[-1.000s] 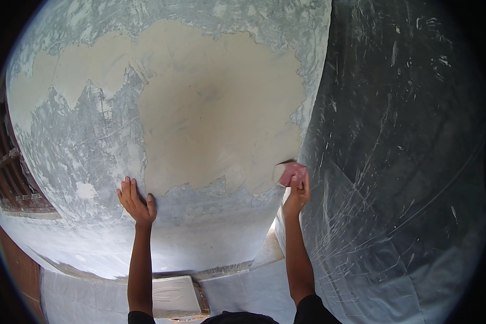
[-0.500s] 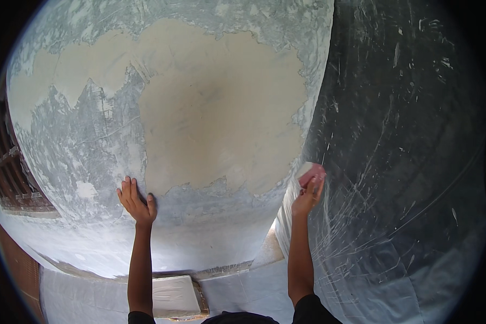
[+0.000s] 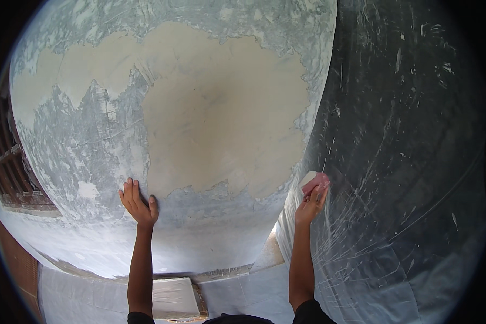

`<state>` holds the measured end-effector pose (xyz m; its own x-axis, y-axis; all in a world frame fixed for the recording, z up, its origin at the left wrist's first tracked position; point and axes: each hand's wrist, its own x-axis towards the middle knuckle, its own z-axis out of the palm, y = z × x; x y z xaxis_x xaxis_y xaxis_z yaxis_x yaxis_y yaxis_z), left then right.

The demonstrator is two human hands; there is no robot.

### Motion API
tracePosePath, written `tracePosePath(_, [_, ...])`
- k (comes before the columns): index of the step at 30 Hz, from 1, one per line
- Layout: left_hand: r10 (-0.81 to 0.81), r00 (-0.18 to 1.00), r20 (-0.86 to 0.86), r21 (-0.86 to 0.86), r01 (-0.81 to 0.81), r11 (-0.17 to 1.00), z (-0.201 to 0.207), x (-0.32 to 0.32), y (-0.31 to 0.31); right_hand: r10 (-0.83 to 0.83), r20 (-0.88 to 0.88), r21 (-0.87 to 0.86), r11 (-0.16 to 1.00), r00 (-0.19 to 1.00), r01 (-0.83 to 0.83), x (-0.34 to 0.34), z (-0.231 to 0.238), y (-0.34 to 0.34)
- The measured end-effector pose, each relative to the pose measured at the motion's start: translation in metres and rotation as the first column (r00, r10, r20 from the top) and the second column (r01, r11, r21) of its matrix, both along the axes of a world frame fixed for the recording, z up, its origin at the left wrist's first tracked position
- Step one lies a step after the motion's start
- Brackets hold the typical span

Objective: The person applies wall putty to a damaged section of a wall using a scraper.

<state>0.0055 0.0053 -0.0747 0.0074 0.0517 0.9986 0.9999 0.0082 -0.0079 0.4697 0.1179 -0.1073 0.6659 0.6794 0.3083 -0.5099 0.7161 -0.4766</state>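
Note:
A large grey-white plastered wall (image 3: pixel 205 227) fills the middle of the view, bearing a broad beige patch of putty (image 3: pixel 264 119) with ragged edges. My left hand (image 3: pixel 139 202) lies flat against the wall, fingers extended, just below the patch's lower left corner. At the wall's right edge, my right hand (image 3: pixel 312 205) grips a small pink block (image 3: pixel 319 182) with a pale, whitish face; its exact kind is unclear. Beyond the putty's lower right edge, the block overlaps the dark sheet, and I cannot tell whether it touches anything.
A dark plastic sheet (image 3: pixel 405 135) with white streaks and spatters hangs along the right. Pale sheeting (image 3: pixel 243 289) covers the floor below. Between my forearms, a flat whitish board (image 3: pixel 173 297) rests near the wall's base. Brown slatted woodwork (image 3: pixel 13 162) stands at the far left.
My right hand and the pink block have shifted slightly down and to the right. My left hand remains on the wall. The whole view has moved a little.

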Motion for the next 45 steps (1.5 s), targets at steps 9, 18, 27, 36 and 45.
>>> tracePosePath(9, [-0.006, 1.000, 0.009, -0.004, 0.006, 1.000, -0.001, -0.001, -0.002, -0.036, 0.258, -0.017, 0.999, 0.965, 0.042, -0.017, 0.005, -0.003])
tracePosePath(18, [-0.011, 1.000, 0.015, -0.009, 0.012, 1.000, -0.001, -0.002, -0.002, -0.015, 0.377, -0.011, 1.000, 0.926, 0.020, -0.039, 0.012, -0.014])
tracePosePath(27, [0.002, 1.000, 0.004, 0.004, -0.002, 1.000, 0.000, -0.001, -0.001, -0.071, 0.215, 0.041, 0.997, 0.974, 0.064, -0.043, 0.026, -0.021])
tracePosePath(36, [-0.011, 1.000, 0.004, -0.003, 0.011, 1.000, 0.001, 0.001, -0.002, -0.115, -0.067, -0.136, 0.985, 0.991, 0.105, -0.004, 0.005, -0.004])
tracePosePath(45, [-0.015, 1.000, 0.013, -0.007, 0.015, 1.000, 0.002, 0.000, -0.003, -0.009, 0.188, -0.043, 0.999, 0.982, 0.017, -0.022, 0.007, 0.000])
